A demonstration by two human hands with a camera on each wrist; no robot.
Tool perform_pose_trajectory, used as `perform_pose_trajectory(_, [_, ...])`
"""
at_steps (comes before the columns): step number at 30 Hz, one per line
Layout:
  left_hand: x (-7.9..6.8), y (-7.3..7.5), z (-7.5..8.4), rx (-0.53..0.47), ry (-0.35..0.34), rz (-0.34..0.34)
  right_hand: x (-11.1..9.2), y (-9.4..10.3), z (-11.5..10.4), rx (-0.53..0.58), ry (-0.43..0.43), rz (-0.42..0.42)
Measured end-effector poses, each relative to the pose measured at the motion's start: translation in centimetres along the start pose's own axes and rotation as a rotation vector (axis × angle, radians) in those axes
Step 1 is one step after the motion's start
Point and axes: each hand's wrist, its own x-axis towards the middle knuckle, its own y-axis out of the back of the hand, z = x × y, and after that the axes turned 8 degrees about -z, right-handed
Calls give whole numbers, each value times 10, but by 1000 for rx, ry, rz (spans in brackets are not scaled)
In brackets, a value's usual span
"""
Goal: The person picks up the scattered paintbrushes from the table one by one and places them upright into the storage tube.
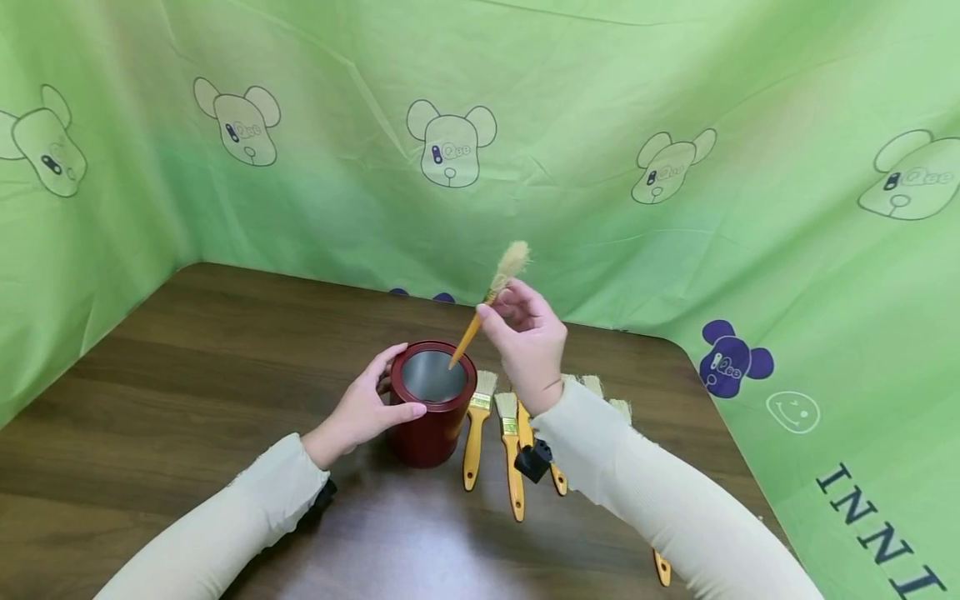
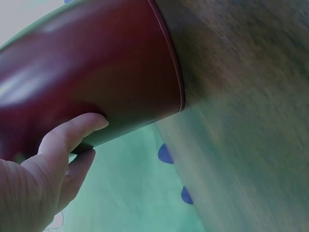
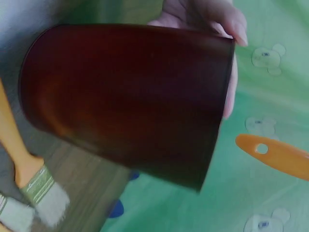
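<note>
A dark red can (image 1: 427,437), its open top showing a grey inside, stands upright on the table. My left hand (image 1: 367,408) holds it near the top, thumb at the near rim and fingers round the far side. In the left wrist view, fingers (image 2: 72,133) lie along the can's wall. Above the opening, my right hand (image 1: 528,333) pinches a paintbrush (image 1: 471,335) near its ferrule, pale bristles up and orange handle slanting down. The right wrist view shows the handle end (image 3: 270,152) apart from the can's rim.
Several paintbrushes with orange handles lie right of the can, including one close beside it (image 1: 473,442) and another (image 1: 513,467). The right forearm partly covers the others. A handle end (image 1: 662,568) shows near the front right. Green printed cloth (image 1: 322,208) surrounds the wooden table (image 1: 247,333).
</note>
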Motion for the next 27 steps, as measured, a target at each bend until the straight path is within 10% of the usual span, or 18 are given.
perform_pose_trajectory(21, [0,0,0,-27,10,-12,-10,-22,8,-410,-535,-426])
perform_pose_trajectory(27, [0,0,-1,-28,1,-15,-15,-24,12,-533,-575,-535])
